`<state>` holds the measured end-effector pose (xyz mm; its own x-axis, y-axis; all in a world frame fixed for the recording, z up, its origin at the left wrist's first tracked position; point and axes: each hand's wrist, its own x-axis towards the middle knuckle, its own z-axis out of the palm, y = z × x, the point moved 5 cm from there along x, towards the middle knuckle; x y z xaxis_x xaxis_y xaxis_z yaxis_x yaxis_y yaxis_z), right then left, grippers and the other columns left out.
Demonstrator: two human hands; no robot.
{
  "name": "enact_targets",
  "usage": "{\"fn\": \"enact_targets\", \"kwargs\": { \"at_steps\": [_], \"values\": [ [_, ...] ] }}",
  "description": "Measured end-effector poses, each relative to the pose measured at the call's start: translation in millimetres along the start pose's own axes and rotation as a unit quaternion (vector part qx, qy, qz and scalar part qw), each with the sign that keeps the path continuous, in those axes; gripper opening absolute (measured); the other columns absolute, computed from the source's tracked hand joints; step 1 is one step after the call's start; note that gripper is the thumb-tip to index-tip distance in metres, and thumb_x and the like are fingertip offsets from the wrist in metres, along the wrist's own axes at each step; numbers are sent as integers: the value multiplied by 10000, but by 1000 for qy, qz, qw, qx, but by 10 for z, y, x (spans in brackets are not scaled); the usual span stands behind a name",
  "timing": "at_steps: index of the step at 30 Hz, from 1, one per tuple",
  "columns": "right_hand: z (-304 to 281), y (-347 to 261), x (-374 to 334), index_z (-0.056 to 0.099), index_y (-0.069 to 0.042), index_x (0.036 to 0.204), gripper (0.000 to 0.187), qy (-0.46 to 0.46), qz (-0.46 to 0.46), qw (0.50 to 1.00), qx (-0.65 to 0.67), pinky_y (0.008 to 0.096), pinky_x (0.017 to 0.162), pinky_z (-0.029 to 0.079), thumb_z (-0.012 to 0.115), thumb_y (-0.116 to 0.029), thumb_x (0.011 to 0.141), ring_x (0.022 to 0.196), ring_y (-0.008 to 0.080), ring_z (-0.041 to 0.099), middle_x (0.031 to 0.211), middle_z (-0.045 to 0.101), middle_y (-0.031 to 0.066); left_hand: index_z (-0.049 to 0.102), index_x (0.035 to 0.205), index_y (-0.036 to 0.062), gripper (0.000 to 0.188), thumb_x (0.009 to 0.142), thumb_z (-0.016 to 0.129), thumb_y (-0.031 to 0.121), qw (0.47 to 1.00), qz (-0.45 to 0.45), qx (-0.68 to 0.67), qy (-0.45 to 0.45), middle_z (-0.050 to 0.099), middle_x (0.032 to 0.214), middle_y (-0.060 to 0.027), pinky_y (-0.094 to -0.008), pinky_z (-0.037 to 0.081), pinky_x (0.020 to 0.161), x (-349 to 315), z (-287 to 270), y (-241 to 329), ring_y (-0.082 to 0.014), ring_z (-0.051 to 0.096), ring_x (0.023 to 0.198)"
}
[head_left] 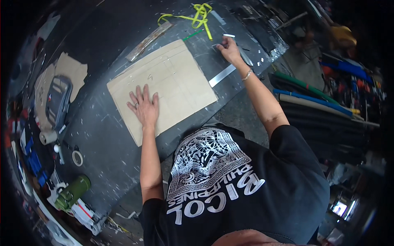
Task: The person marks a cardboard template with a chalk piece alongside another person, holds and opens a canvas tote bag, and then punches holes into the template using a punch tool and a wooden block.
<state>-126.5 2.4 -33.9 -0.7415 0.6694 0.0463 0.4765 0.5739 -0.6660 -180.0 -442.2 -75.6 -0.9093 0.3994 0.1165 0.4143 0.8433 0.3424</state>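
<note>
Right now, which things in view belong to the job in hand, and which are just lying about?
Likely the job:
- tan sheet, left hand flat on it
- slim dark object beside right hand; grip unclear
- silver strip at the sheet's edge

Likely just lying about:
- yellow measuring tape
- tape roll
- green cylinder

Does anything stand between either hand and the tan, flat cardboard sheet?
Nothing visible does. The left hand lies spread on the tan, flat cardboard sheet. The right hand is apart from it across dark, flat tabletop; the straight, silver strip by the sheet's right edge lies off that line, nearer the person.
</note>
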Motion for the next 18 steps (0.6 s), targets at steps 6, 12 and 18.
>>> {"fn": "enact_targets", "kwargs": {
  "at_steps": [6,12,18],
  "values": [
    [-761,743,282,557,-37,1373,604,77,56,995,-3,389,954,514,768,-272,857,1077,283,627,1188,626,146,413,1560,227,629,1011,491,524,998,-11,39,46,312,1651,-100,-677,99,1200,23,-59,75,-413,184,1541],
    [-805,853,233,651,-21,1224,362,111,-36,992,41,395,942,528,703,-171,898,1066,301,665,1161,652,174,394,1566,223,629,1015,489,511,998,-37,53,-4,317,1649,-82,-647,96,1217,67,31,168,-387,178,1549],
    [-465,300,-232,684,-23,1151,208,87,-133,983,92,322,824,526,646,-95,959,941,205,655,1057,643,112,380,1566,216,648,1007,501,520,994,-65,83,-14,325,1645,-72,-614,105,1235,127,102,161,-353,200,1546]
  ]
}}
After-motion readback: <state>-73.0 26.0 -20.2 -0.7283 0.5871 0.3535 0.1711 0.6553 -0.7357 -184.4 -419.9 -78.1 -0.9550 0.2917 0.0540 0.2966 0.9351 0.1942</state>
